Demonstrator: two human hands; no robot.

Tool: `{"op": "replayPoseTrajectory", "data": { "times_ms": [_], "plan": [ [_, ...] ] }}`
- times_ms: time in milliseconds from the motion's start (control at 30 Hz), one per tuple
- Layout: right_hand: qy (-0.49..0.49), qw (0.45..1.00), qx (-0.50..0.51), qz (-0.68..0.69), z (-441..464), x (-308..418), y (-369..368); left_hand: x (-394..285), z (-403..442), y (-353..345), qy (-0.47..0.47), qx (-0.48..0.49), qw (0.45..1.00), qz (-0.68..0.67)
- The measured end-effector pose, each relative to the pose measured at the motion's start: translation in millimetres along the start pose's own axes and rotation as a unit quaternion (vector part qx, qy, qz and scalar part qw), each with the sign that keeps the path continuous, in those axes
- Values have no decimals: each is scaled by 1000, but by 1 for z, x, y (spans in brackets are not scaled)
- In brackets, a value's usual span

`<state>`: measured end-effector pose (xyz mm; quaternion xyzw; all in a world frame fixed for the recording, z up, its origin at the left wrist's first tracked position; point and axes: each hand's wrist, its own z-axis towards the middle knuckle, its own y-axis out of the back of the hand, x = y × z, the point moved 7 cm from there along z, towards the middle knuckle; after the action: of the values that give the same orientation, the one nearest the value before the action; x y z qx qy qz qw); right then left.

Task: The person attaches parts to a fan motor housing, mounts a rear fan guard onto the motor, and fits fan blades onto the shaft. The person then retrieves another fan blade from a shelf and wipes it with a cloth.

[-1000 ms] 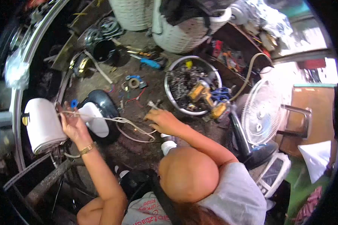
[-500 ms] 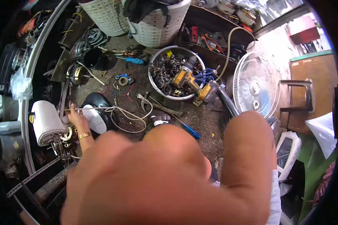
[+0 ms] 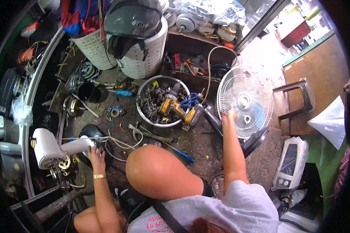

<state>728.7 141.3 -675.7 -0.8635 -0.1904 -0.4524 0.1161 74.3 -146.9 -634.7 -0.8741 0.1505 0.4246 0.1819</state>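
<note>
Landmark for positions: the round, metal-rimmed basin (image 3: 162, 125) of dark scrap on the floor.

Left hand (image 3: 97, 156): left of and nearer the person than the basin. Forearm points forward, gold-coloured band (image 3: 99, 176) at the wrist. Fingers are spread and slightly bent over the lower end of a white tubular neck (image 3: 76, 146); whether they grip it cannot be determined. The neck joins a white, rounded fan motor housing (image 3: 46, 145), well left of the basin. A glossy black rounded base (image 3: 92, 131) lies just beyond the fingers; a thin white cable (image 3: 118, 140) loops between it and the basin.

Right hand (image 3: 229, 115): right of the basin. Arm is extended forward, nearly straight, with fingers partly curled at the left edge of a white, round wire fan grille (image 3: 245, 87). Contact or hold cannot be confirmed.

A yellow-and-black cordless drill (image 3: 174, 106) lies across the basin's right side. A blue-handled screwdriver (image 3: 184, 156) lies on the person's side of the basin.
</note>
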Motion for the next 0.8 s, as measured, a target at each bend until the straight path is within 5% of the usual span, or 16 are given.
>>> {"op": "replayPoseTrajectory", "data": {
  "times_ms": [100,133,167,300,367,433,467,500,633,800],
  "plan": [
    [-55,996,-42,63,-31,-8,19,3,-4,4,-6,-3,1000,7],
    [-94,979,45,172,-22,-23,16,1,-6,2,-3,-2,1000,14],
    [-174,975,49,129,-26,-38,23,1,-8,1,1,-1,1000,23],
    [-199,928,144,280,-32,-15,10,6,0,-4,7,17,999,51],
    [-263,913,64,305,-24,-13,21,5,2,-14,10,32,998,46],
    [-210,912,102,337,-24,-11,24,6,-1,-25,13,40,999,33],
    [-184,912,31,365,-25,-14,30,5,-1,-31,10,65,997,33],
    [-207,882,118,406,-17,-17,27,3,-2,-36,6,86,996,32],
    [-167,912,81,365,-21,7,19,0,-4,-50,1,134,990,52],
    [-265,874,256,318,15,-25,17,-11,-29,-87,-62,132,975,166]
  ]
}}
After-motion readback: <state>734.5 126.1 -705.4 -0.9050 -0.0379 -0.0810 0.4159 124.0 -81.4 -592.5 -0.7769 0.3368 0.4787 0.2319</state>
